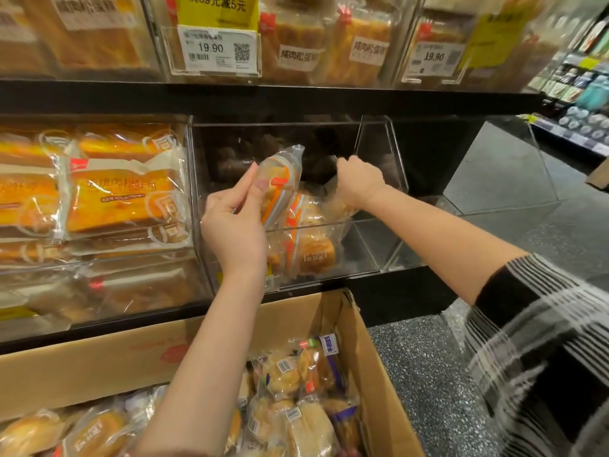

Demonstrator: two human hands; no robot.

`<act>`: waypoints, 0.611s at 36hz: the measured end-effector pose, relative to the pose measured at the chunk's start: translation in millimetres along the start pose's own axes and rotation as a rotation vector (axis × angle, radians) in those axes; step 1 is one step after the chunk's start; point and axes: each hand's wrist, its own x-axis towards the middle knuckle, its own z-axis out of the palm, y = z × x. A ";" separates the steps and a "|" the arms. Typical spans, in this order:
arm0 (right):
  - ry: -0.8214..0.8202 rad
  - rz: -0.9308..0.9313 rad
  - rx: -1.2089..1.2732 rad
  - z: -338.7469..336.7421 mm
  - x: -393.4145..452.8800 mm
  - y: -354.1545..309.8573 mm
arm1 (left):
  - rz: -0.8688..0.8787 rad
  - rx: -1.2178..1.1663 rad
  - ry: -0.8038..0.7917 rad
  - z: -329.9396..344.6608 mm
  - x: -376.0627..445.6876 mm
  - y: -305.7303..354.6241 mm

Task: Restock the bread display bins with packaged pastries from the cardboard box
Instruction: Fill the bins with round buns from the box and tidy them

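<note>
Fingers [253, 183] of my left hand [235, 225] pinch an orange-striped pastry packet [280, 186], held upright over the front lip of the clear display bin [379, 153]. Behind it my right hand [359, 183] curls down on another packet [333, 206] inside that bin; whether it grips, I cannot tell. Below sits the cardboard box [372, 374] of pastries.

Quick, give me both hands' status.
Left hand: pinching a pastry pack above the bin.
Right hand: curled inside the bin; what it holds cannot be told.
</note>
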 end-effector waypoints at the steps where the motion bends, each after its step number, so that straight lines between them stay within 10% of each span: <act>1: 0.110 0.002 0.006 -8.2 -5.5 -6.7 | 0.007 0.010 0.003 0.4 -0.7 0.4; 4: 0.169 0.090 0.422 -38.4 -28.6 -34.1 | 0.056 0.049 0.014 1.9 -2.5 0.7; 9: -0.413 0.219 1.162 -84.1 -62.1 -66.8 | 0.245 0.157 -0.083 -0.5 -7.6 1.9; 17: -0.208 0.251 0.829 -117.6 -52.5 -42.6 | 0.451 0.130 -0.376 -8.6 2.1 9.3; 22: -0.054 0.080 0.127 -112.4 -39.2 -10.4 | 0.364 0.684 -0.416 -13.8 10.4 -2.5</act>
